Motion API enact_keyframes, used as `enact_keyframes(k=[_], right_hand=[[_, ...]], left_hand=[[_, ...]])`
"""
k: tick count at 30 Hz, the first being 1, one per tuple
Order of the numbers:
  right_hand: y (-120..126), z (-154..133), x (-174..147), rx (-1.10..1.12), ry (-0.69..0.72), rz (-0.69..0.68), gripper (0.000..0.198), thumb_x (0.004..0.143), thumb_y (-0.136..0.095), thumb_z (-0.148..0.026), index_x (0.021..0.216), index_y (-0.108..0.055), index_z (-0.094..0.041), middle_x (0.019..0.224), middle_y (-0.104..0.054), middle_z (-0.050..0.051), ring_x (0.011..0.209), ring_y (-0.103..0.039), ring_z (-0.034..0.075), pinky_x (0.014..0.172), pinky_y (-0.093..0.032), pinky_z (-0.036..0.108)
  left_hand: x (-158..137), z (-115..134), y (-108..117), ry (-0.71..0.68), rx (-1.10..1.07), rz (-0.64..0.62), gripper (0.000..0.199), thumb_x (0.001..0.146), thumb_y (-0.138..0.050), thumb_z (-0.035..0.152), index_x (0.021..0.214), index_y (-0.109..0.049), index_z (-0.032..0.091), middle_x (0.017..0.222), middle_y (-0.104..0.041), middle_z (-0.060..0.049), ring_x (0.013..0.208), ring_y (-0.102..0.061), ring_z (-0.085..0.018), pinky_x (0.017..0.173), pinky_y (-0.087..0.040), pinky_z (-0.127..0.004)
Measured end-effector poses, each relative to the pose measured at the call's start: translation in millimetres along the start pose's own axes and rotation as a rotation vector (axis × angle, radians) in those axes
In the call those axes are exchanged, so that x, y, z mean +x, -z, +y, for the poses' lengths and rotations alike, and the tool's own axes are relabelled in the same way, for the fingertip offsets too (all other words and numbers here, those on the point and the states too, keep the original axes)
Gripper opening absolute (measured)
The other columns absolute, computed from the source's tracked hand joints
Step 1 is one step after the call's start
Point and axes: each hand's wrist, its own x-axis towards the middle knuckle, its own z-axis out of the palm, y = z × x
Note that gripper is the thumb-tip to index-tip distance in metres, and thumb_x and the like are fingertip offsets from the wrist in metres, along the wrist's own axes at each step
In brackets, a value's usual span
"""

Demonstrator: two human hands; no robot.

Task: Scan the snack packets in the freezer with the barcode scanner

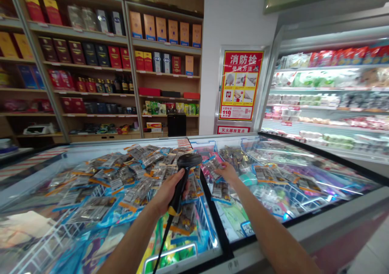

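Observation:
My left hand (170, 191) is wrapped round the handle of a black and yellow barcode scanner (187, 160), whose cord runs down toward the bottom edge. Its head tilts to the right, toward a small clear snack packet (212, 166) with a blue and orange edge. My right hand (227, 173) pinches that packet by its right side, above the glass. Just below it lies another packet (221, 191). Many similar packets (133, 172) are heaped on the glass lid left of the scanner, and a few more packets (270, 174) lie to the right.
A chest freezer (243, 262) with sliding glass lids and a black centre frame (212, 213) spans the front; wire baskets and frozen goods show through the glass. Behind stand shelves of boxed bottles (91, 55), a red fire-hydrant poster (241, 85) and a lit chilled display (328, 91).

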Motion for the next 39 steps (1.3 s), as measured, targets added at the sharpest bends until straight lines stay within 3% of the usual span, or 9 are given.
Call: enact_keyframes(k=[4, 8, 17, 22, 31, 35, 39], right_hand=[[6, -3, 0, 0.167, -0.026, 0.045, 0.042, 0.055, -0.059, -0.027, 0.095, -0.055, -0.016, 0.076, -0.064, 0.002, 0.068, -0.060, 0.017, 0.063, -0.046, 0.028], [8, 1, 2, 0.242, 0.022, 0.051, 0.037, 0.058, -0.054, -0.025, 0.094, -0.056, -0.015, 0.084, -0.065, 0.002, 0.077, -0.059, 0.017, 0.072, -0.045, 0.030], [10, 12, 8, 0.255, 0.012, 0.122, 0.045, 0.059, -0.052, -0.026, 0.102, -0.052, -0.012, 0.093, -0.063, 0.006, 0.081, -0.059, 0.018, 0.070, -0.046, 0.029], [11, 16, 11, 0.246, 0.017, 0.133, 0.046, 0.058, -0.053, -0.028, 0.101, -0.054, -0.012, 0.088, -0.064, 0.005, 0.077, -0.059, 0.019, 0.067, -0.046, 0.029], [14, 21, 13, 0.206, 0.019, 0.138, 0.046, 0.061, -0.050, -0.030, 0.104, -0.052, -0.013, 0.094, -0.063, 0.006, 0.083, -0.058, 0.019, 0.070, -0.045, 0.029], [22, 20, 13, 0.061, 0.029, 0.187, 0.044, 0.063, -0.046, -0.031, 0.102, -0.054, -0.012, 0.091, -0.064, 0.007, 0.081, -0.058, 0.020, 0.068, -0.044, 0.028], [44, 16, 15, -0.334, 0.009, 0.312, 0.042, 0.065, -0.046, -0.032, 0.100, -0.057, -0.012, 0.085, -0.064, 0.008, 0.079, -0.057, 0.023, 0.070, -0.042, 0.031]], left_hand=[[0, -2, -1, 0.016, -0.001, 0.006, 0.032, 0.071, -0.047, 0.046, 0.068, -0.048, 0.014, 0.054, -0.051, 0.001, 0.039, -0.046, -0.006, 0.038, -0.034, -0.018], [-1, -2, -4, 0.035, 0.019, 0.013, 0.033, 0.071, -0.048, 0.046, 0.067, -0.050, 0.013, 0.055, -0.052, 0.000, 0.040, -0.047, -0.006, 0.039, -0.035, -0.018], [-4, -1, -5, 0.038, -0.012, -0.066, 0.033, 0.072, -0.046, 0.046, 0.068, -0.050, 0.013, 0.056, -0.052, -0.001, 0.041, -0.045, -0.007, 0.040, -0.034, -0.019], [-5, 0, -6, 0.051, -0.018, -0.111, 0.032, 0.073, -0.045, 0.044, 0.079, -0.052, 0.013, 0.055, -0.051, 0.000, 0.041, -0.046, -0.007, 0.039, -0.032, -0.019], [-4, -1, -4, 0.032, -0.046, -0.113, 0.031, 0.073, -0.046, 0.043, 0.079, -0.052, 0.013, 0.057, -0.051, 0.000, 0.042, -0.046, -0.007, 0.041, -0.034, -0.019], [-2, 0, -2, 0.039, -0.077, -0.077, 0.031, 0.072, -0.047, 0.044, 0.074, -0.052, 0.014, 0.056, -0.051, 0.000, 0.041, -0.045, -0.006, 0.040, -0.034, -0.019], [0, 1, -1, 0.050, -0.104, -0.033, 0.032, 0.070, -0.049, 0.044, 0.082, -0.052, 0.014, 0.053, -0.050, 0.002, 0.040, -0.045, -0.007, 0.038, -0.034, -0.018]])
